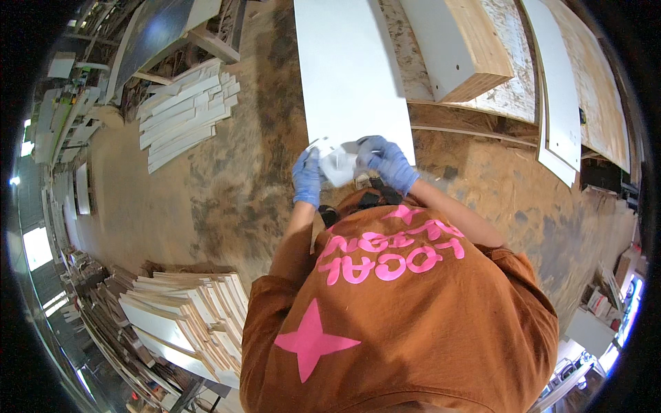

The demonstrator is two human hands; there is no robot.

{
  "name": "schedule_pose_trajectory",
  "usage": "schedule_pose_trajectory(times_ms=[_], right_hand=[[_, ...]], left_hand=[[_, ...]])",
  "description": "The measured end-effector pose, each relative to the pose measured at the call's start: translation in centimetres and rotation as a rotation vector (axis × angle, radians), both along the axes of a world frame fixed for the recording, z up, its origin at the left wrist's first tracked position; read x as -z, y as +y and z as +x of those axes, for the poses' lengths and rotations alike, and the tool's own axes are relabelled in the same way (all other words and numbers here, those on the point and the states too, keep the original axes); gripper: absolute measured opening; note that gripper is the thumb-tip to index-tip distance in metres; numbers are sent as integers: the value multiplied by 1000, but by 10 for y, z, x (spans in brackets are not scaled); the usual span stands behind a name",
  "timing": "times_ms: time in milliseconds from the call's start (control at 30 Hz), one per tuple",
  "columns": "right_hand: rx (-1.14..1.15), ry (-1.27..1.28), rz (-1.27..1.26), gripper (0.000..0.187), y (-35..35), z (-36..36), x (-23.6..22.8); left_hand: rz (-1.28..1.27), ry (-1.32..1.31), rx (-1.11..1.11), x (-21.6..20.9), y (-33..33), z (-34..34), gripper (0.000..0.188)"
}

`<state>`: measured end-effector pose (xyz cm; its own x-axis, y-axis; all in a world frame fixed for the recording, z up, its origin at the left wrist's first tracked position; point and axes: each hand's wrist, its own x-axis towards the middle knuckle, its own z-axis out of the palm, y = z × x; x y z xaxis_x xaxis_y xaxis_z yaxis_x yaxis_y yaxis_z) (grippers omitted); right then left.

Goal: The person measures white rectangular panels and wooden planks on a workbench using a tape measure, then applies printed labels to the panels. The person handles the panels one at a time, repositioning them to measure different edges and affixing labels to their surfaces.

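Note:
My left hand (308, 177), in a blue glove, closes on the left side of a small white object (338, 167). Opposite it, my right hand (387, 163), also gloved in blue, has its fingers bent around the object's right side. Motion smears the white thing, and its kind cannot be made out; it looks pale and irregular, with a greyish part by the right fingers. Both hands are over the near end of a long white panel (351, 69), which stretches away from me.
Right of the panel, a white box-like piece with bare wood edges (475, 76) rests on a stained worktable (520, 89). More white boards (561, 96) lie farther right. Thin white strips (186, 113) are piled at left; stacked panels (186, 313) stand at lower left. The floor (144, 206) is dusty.

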<state>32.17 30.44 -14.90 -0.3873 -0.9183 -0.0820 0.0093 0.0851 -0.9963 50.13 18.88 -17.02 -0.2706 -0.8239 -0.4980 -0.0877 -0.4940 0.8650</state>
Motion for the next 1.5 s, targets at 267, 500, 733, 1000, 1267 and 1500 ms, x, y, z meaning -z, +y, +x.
schedule_pose_trajectory(times_ms=[267, 500, 733, 1000, 1267, 1500], right_hand=[[190, 1068, 634, 41, -40, -80, 17], [-198, 1563, 132, 62, -15, -53, 38], [503, 200, 316, 49, 15, -63, 62], [88, 51, 368, 52, 37, -79, -42], [50, -82, 286, 43, 100, -89, -130], [153, -184, 93, 46, 228, -132, -142]], left_hand=[[-77, -117, -35, 59, -24, 52, 44], [66, -50, 70, 60, -32, 12, 46], [-56, -42, 64, 89, -38, -2, 65], [-18, 81, 153, 52, 25, 9, 43], [-889, -74, -34, 67, 115, -10, 30], [-617, 249, 89, 6, 174, -61, 31]])
